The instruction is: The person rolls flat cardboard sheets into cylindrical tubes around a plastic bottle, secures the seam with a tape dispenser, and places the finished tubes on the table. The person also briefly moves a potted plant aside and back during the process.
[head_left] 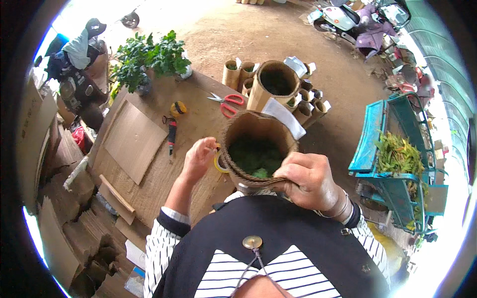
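A rolled tube of brown corrugated cardboard [258, 121] stands upright in front of me, with green leaves [256, 159] deep inside. My right hand [313, 181] pinches its near right rim, thumb and fingers around the overlapping layers. Close by the tube's left side is my left hand [199, 158], fingers curled together; what sits at its fingertips is too small to make out. A yellow roll of tape [220, 163] shows between that hand and the tube, partly hidden. White paper [284, 117] sticks out at the tube's far right.
On the wooden table [198, 111] lie red-handled scissors [231, 102], a black-and-red hand tool [172, 136], a yellow roll [178, 109] and a flat cardboard sheet [135, 140]. Leafy plants [149, 59] stand far left. Beyond are several cardboard tubes [273, 82]; a blue cart [370, 134] stands right.
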Demonstrator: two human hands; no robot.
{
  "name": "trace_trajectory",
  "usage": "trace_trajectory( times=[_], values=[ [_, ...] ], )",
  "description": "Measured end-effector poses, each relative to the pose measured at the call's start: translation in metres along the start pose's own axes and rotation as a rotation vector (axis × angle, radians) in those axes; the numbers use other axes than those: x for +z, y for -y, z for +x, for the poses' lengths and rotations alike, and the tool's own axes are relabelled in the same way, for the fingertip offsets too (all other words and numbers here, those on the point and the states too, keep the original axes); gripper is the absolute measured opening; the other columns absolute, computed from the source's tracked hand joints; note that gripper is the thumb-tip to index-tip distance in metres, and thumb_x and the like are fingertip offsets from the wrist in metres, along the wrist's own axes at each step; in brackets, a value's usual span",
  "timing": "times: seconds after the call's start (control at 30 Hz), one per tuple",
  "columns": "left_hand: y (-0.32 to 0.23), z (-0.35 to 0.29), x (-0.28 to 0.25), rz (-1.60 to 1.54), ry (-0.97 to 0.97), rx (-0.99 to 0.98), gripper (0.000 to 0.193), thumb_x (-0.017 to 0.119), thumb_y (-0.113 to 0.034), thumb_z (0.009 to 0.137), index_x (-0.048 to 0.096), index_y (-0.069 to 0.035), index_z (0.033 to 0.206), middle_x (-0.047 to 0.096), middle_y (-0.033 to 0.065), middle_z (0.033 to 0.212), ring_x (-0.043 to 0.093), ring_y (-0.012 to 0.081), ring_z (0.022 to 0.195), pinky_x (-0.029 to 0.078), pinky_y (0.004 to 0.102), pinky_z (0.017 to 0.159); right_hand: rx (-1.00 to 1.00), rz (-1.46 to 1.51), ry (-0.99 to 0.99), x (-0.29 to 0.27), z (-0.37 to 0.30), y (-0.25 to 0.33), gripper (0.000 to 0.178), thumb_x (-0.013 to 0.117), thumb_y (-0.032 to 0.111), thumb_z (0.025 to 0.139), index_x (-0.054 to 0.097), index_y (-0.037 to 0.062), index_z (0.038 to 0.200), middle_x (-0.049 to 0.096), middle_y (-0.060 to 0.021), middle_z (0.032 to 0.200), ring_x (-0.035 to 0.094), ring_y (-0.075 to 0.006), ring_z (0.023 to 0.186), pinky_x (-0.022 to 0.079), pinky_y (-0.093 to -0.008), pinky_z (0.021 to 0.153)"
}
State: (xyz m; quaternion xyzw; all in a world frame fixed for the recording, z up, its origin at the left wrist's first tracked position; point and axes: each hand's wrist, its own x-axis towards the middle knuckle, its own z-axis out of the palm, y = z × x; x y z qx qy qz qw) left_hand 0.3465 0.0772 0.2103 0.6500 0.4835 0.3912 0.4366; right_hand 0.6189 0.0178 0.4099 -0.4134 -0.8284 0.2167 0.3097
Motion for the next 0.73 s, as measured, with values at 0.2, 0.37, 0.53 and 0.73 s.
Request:
trace_trajectory(
  times=[0.2, 0.37, 0.53, 0.73],
  values=[
    [-0.048, 0.064, 0.055, 0.042, -0.083, 0.294, 0.041, 0.067, -0.003, 0.085, 0.059, -0.009, 0.125, 0.057, 0.0117, 0.126, 0.066, 0.0194, 0.085, 0.056, 0.0320, 0.076, 0.252, -0.289, -0.228, -0.024, -0.084, -0.003, 0.017, 0.080, 0.010, 0.069, 0.066, 0.0092, 0.081, 0.061, -0.0089, 0.075, 0.062, -0.0310, 0.066, 0.050, -0.0370, 0.057],
    [-0.090, 0.116, 0.083, 0.341, -0.041, 0.504, 0.050, 0.071, -0.009, 0.084, 0.055, -0.011, 0.131, 0.054, 0.0109, 0.134, 0.067, 0.0245, 0.084, 0.057, 0.0350, 0.076, 0.488, -0.405, -0.405, -0.046, -0.148, -0.044, 0.022, 0.083, 0.013, 0.071, 0.064, 0.0052, 0.077, 0.060, -0.0115, 0.074, 0.061, -0.0317, 0.065, 0.048, -0.0379, 0.057],
    [-0.083, 0.158, 0.089, 0.701, 0.070, 0.550, 0.031, 0.073, -0.012, 0.081, 0.067, -0.008, 0.111, 0.062, 0.0084, 0.112, 0.066, 0.0266, 0.087, 0.056, 0.0378, 0.076, 0.641, -0.417, -0.461, -0.064, -0.209, -0.113, 0.022, 0.082, 0.018, 0.072, 0.064, 0.0073, 0.077, 0.060, -0.0090, 0.074, 0.061, -0.0313, 0.066, 0.048, -0.0385, 0.056],
    [-0.090, 0.181, 0.101, 0.904, 0.249, 0.271, 0.035, 0.082, -0.020, 0.074, 0.068, -0.005, 0.101, 0.064, 0.0130, 0.110, 0.065, 0.0295, 0.100, 0.053, 0.0361, 0.087, 0.787, -0.458, -0.403, -0.079, -0.286, -0.191, 0.022, 0.081, 0.022, 0.073, 0.063, 0.0090, 0.076, 0.060, -0.0070, 0.076, 0.063, -0.0298, 0.067, 0.048, -0.0393, 0.056]
  ],
)
